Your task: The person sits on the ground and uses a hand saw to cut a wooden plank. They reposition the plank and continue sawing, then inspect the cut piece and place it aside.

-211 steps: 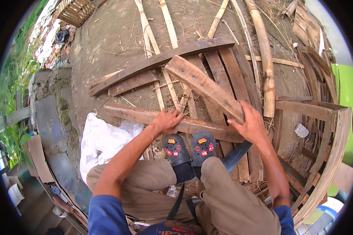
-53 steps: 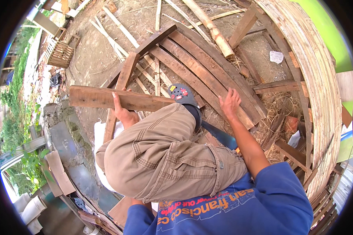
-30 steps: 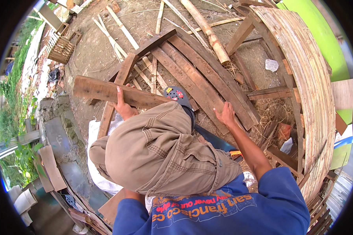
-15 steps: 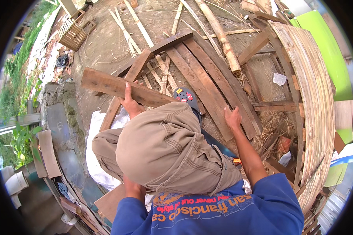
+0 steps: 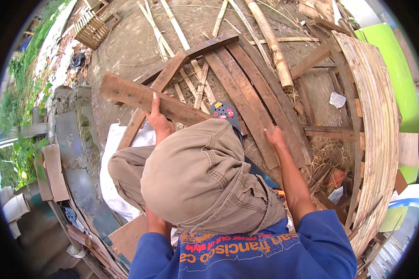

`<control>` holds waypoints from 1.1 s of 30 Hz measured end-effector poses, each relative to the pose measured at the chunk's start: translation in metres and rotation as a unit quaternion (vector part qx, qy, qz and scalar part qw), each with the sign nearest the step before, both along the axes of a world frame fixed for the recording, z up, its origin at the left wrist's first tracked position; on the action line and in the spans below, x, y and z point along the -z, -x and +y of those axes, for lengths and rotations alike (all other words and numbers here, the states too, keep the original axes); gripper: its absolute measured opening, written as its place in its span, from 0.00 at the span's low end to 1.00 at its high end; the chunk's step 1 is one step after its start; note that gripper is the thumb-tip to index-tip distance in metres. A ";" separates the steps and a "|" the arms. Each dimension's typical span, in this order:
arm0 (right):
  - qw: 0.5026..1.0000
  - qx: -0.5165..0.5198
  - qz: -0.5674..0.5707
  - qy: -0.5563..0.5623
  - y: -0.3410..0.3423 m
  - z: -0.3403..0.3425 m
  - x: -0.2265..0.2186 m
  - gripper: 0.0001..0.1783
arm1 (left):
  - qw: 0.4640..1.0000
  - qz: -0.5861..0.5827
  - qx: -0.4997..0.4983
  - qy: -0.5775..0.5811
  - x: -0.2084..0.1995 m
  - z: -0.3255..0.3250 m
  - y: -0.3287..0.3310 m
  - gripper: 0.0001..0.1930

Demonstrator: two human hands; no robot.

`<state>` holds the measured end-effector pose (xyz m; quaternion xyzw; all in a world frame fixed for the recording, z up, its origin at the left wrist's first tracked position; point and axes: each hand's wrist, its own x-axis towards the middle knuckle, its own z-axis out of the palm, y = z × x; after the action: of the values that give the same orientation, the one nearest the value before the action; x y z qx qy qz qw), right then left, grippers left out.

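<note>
A short brown wooden plank (image 5: 125, 92) slants across the left, its near end by my raised knee. My left hand (image 5: 160, 122) is closed around its lower edge, thumb on the upper face and fingertips showing behind. Further right, several long dark boards (image 5: 246, 83) lie side by side, their far ends at a dark crosspiece (image 5: 205, 50). My right hand (image 5: 275, 137) is at the near part of these boards, its bent fingers gripping the edge of one at a narrow gap. Another wooden piece (image 5: 160, 81) passes under the short plank.
A slatted bamboo panel (image 5: 370, 139) on a wooden frame stands at the right, near a bright green sheet (image 5: 391, 69). Bamboo strips and a thick bamboo pole (image 5: 272, 46) lie ahead. At the left are a low concrete wall (image 5: 70, 130) and a white sack (image 5: 114, 179).
The whole scene has shifted slightly right in the view. Both hands keep about the same hold on the wood.
</note>
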<state>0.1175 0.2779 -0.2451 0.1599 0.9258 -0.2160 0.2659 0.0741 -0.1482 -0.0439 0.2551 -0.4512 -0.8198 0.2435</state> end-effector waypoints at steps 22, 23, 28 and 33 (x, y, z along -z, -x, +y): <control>0.999 -0.025 0.020 0.043 -0.083 0.094 -0.214 0.45 | 0.998 0.049 -0.033 -0.004 -0.027 -0.010 0.003 0.17; 0.997 -0.001 0.018 0.077 -0.101 0.104 -0.216 0.44 | 0.998 0.046 -0.035 -0.001 -0.030 -0.009 0.001 0.16; 0.993 0.026 0.087 0.072 -0.141 0.113 -0.195 0.36 | 0.998 0.046 -0.052 0.000 -0.018 -0.013 0.004 0.17; 0.943 0.080 0.244 0.210 -0.105 0.044 -0.180 0.31 | 0.998 0.048 -0.040 -0.011 -0.029 -0.010 0.004 0.17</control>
<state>0.2228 0.3222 -0.0647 0.1163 0.8801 -0.4585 0.0412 0.0697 -0.1581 -0.0145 0.2361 -0.4193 -0.8255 0.2951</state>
